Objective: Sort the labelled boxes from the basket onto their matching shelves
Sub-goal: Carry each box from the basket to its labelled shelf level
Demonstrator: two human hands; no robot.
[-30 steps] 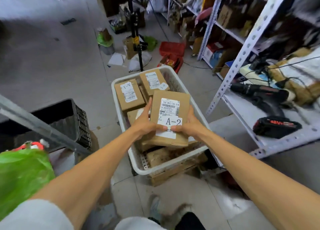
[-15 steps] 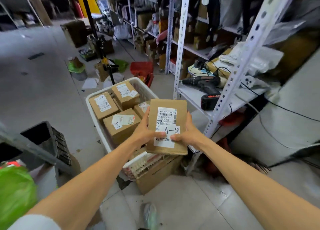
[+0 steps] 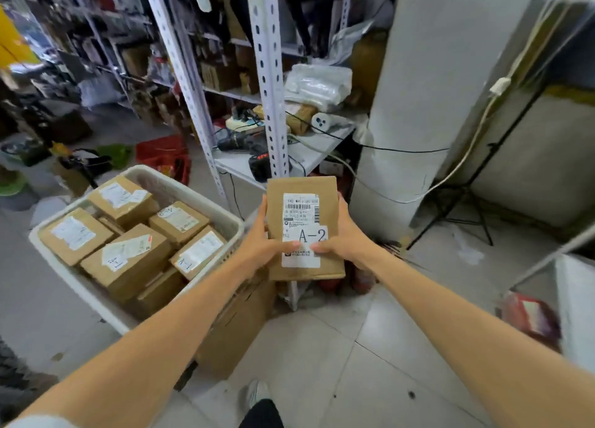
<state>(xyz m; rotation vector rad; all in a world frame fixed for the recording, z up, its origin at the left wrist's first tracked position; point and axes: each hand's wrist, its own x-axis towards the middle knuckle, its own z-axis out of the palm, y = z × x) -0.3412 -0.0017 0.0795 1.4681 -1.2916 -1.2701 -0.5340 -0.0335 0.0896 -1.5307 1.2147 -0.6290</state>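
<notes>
Brown cardboard is filling the middle of the view: the A-2 box (image 3: 302,189) is being held up in the air, just beside the right corner of the white basket (image 3: 180,186), and it is touching nothing except the hands. The left hand (image 3: 257,244) is gripping its left edge and the right hand (image 3: 347,237) its right edge. The fingers are curling behind the box, while both thumbs (image 3: 281,244) are pressing on the front, at the lower part of the label. I think it is being held upright and facing the camera like this so that the written code is staying uncovered and easy to read. Inside the basket several other boxes are lying tightly together, and an A-1 box (image 3: 127,257) is showing its label near the front edge. Ahead, a metal rack (image 3: 267,73) is standing with a drill (image 3: 235,142) and cables lying on its low shelf; no shelf code is readable there. In my judgement the carrying step is going on, and the matching shelf is not yet reached.
</notes>
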